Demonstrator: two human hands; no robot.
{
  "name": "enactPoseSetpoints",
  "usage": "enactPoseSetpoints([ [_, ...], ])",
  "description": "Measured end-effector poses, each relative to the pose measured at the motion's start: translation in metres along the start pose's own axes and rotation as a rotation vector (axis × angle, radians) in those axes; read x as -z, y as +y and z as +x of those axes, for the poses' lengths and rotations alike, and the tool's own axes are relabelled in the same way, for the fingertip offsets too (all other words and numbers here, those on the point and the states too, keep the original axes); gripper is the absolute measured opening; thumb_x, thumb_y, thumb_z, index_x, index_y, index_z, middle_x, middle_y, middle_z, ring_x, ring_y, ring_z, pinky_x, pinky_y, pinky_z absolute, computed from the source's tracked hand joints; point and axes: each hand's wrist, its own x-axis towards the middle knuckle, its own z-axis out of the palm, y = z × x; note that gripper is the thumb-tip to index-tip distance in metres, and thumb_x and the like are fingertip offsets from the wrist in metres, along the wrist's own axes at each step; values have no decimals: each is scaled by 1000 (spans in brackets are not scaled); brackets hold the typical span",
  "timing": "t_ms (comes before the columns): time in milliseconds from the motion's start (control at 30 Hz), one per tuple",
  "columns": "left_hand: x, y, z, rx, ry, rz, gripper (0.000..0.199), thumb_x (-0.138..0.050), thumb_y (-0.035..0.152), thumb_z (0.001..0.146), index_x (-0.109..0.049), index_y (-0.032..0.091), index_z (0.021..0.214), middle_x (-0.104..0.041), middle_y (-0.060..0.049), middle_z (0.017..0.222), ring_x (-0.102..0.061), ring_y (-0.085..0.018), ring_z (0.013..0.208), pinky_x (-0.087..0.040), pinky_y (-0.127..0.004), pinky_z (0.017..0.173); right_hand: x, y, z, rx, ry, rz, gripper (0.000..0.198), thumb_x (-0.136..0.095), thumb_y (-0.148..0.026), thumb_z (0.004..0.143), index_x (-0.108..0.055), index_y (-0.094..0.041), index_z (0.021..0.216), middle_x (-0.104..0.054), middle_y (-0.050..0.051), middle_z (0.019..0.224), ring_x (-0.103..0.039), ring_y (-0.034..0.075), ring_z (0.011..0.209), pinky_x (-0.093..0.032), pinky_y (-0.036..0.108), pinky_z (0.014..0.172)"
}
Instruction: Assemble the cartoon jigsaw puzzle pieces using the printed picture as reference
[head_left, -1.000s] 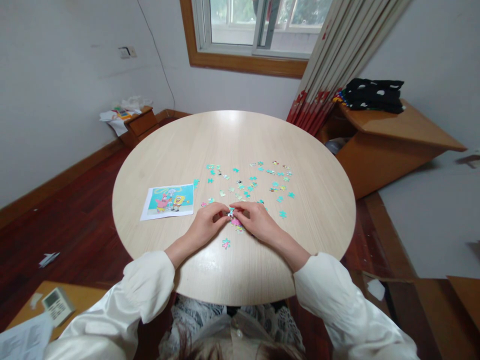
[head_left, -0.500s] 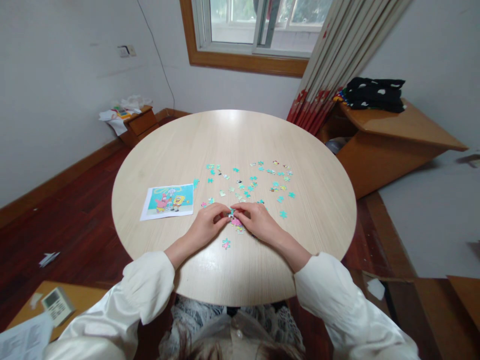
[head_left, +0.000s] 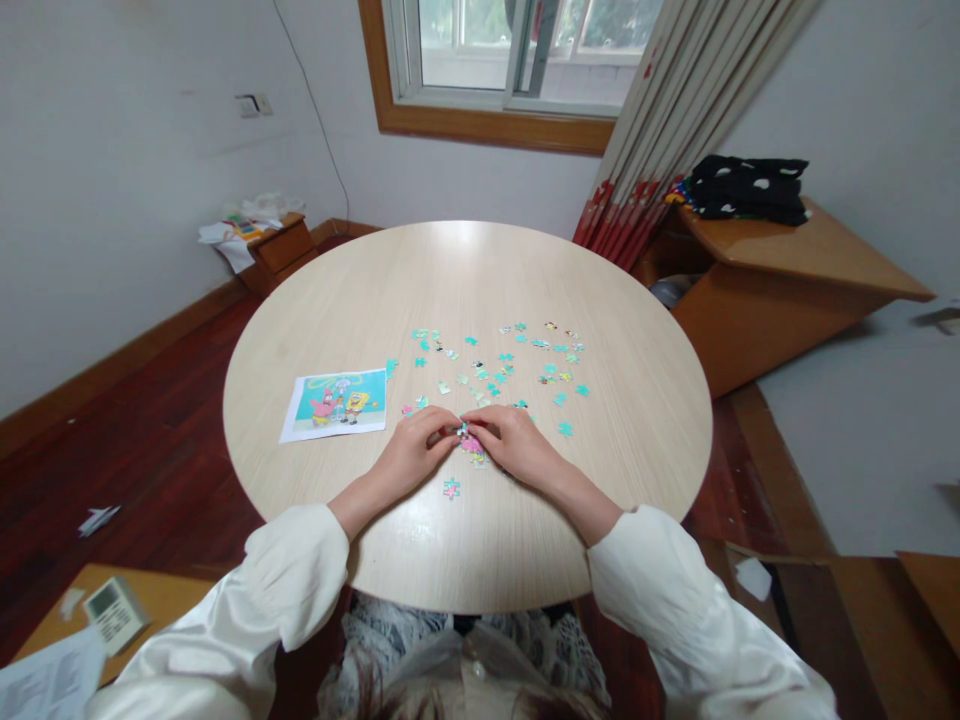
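Observation:
Near the middle of the round table, my left hand (head_left: 418,440) and my right hand (head_left: 510,435) meet fingertip to fingertip. Both pinch at a small cluster of joined jigsaw puzzle pieces (head_left: 472,446), pink and yellow with some teal. Fingers partly cover its upper end. A loose teal and pink puzzle piece (head_left: 451,489) lies closer to my body. Beyond my hands several teal, white and yellow puzzle pieces (head_left: 495,385) are scattered. To the left of my left hand rests a printed reference picture (head_left: 335,404) with cartoon figures.
The pale round table (head_left: 465,560) carries everything I handle. A wooden cabinet (head_left: 795,290) with dark folded cloth stands at the right, beside a curtain (head_left: 675,130). At lower left are a remote-like device (head_left: 117,613) and papers (head_left: 51,672).
Almost nothing differs. Both hands stay at the puzzle cluster in the same pose, and the view has shifted very slightly.

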Motion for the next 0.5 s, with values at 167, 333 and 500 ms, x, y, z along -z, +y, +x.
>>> enactPoseSetpoints([
  [167,-1,-2,0,-31,9,6,6,-59,17,87,-65,18,88,-67,-5,88,-63,-16,82,-52,-31,75,0,1,0,14,-8,-23,25,-55,-10,87,-73,-23,98,-74,5,94,-67,18,88,-49,32,82],
  [333,-1,-3,0,-31,23,1,6,-61,14,86,-66,17,89,-67,-5,88,-63,-16,81,-52,-30,74,-2,6,0,15,22,-50,25,-55,-10,86,-73,-22,99,-74,5,96,-67,18,90,-49,34,85],
  [500,-1,-3,0,-49,17,17,6,-63,13,85,-67,17,85,-68,-5,86,-63,-16,81,-52,-29,75,-2,10,1,4,58,-58,23,-55,-12,87,-72,-21,101,-74,7,98,-67,19,92,-49,35,87],
])
